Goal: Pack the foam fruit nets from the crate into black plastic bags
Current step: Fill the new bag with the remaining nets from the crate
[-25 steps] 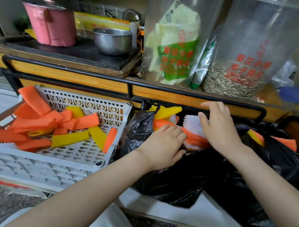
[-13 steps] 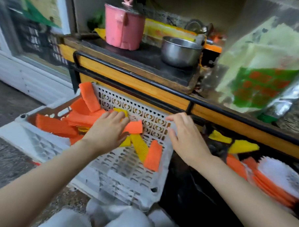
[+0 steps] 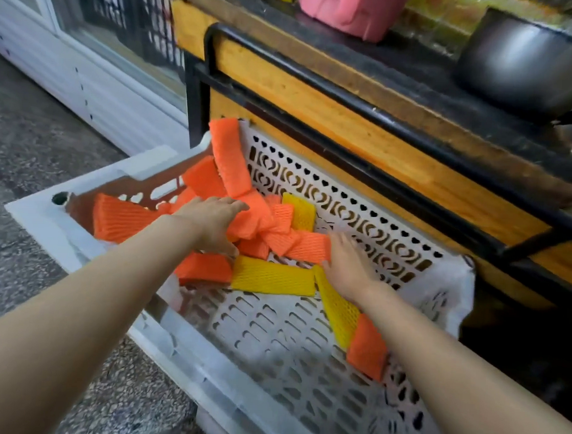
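Away from the bag (image 3: 514,351) and back into the crate (image 3: 32,217) with both hands. Half a second ago just reaching in; now right down among the nets (image 3: 229,162). Left hand (image 3: 212,223) laid over the orange heap (image 3: 267,227), fingers stretched nearly straight across the top, thumb low against the near side, no closed grip yet. Right hand (image 3: 348,268) palm-down at the heap's right edge, fingers straight and close together, tips touching an orange piece, wrist over a yellow net (image 3: 339,311). Looks like scooping from two sides, squeezing the heap into one bunch. Plenty left to pack: the heap mid-crate near the back wall, more orange up in the far left corner, two yellow pieces and one orange loose on the floor nearer in. Of the bag, only a dark mass just right of the crate, mouth out of view. Next, presumably: close up, lift, swing right. Soft, springy stuff, so easy to shed a piece on the way.
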Demonstrator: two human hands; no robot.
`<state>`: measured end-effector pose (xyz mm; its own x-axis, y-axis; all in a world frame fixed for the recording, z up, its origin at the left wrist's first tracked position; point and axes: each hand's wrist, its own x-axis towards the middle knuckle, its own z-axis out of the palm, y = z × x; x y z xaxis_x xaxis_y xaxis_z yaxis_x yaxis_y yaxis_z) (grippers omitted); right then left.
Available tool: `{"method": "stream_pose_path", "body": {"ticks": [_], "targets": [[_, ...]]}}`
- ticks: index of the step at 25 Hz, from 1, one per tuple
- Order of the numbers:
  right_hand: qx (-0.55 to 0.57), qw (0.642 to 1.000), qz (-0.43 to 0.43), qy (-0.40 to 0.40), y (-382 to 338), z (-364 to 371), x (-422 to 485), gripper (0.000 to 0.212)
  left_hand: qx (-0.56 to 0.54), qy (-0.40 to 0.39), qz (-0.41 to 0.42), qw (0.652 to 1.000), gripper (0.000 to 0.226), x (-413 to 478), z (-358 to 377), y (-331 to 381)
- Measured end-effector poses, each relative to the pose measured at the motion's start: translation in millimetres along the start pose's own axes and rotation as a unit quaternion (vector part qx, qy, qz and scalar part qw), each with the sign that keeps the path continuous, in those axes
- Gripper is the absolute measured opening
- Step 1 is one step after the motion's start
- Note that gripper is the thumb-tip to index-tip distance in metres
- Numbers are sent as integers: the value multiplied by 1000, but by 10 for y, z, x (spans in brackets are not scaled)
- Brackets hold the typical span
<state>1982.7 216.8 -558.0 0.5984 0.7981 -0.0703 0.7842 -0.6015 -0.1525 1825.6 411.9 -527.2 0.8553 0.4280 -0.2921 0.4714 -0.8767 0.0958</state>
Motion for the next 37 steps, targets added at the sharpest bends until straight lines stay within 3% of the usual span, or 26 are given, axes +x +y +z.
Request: {"method": "stream_pose_path", "body": {"ticks": [4, 7, 10, 12, 14, 17, 21, 25, 28, 31, 34, 35, 37], "targets": [[-22, 999, 25, -13, 53, 161, 140, 50, 9, 4, 15, 1000, 77, 151, 55, -30], [-59, 995, 62, -53, 79, 187, 170, 48, 2, 65, 0, 998, 39, 154, 43, -18], [-66, 995, 54, -45, 31, 64, 69, 30, -58, 149, 11, 987, 23, 33, -32, 45], [-68, 997, 37, -16, -14, -81, -46, 21, -135, 225, 36, 964, 21, -101, -114, 128], [-43, 999, 29, 16, -75, -261, -187, 17, -224, 319, 42, 920, 23, -276, -204, 269], [158, 986, 30, 43, -291, -500, -445, 17, -323, 415, -4, 850, 27, -543, -305, 480], [330, 941, -17, 69, -727, -784, -812, 19, -434, 373, -26, 819, 28, -790, -260, 637], [324, 945, -39, 37, -991, -892, -836, 22, -651, 278, -11, 706, 32, -991, -312, 725], [325, 944, -41, 34, -1117, -903, -747, 25, -719, 225, -8, 658, 38, -1119, -312, 728], [373, 925, -70, 4, -1258, -880, -673, 23, -721, 229, -11, 654, 40, -1173, -301, 635], [462, 884, -59, -47, -1334, -795, -549, 29, -727, 267, -44, 631, 34, -1164, -287, 413], [461, 885, -47, -37, -1324, -753, -473, 30, -727, 282, -55, 624, 31, -1154, -263, 322], [375, 926, -25, 13, -1217, -598, -244, 34, -733, 301, -61, 607, 29, -1147, -183, 167]]}}
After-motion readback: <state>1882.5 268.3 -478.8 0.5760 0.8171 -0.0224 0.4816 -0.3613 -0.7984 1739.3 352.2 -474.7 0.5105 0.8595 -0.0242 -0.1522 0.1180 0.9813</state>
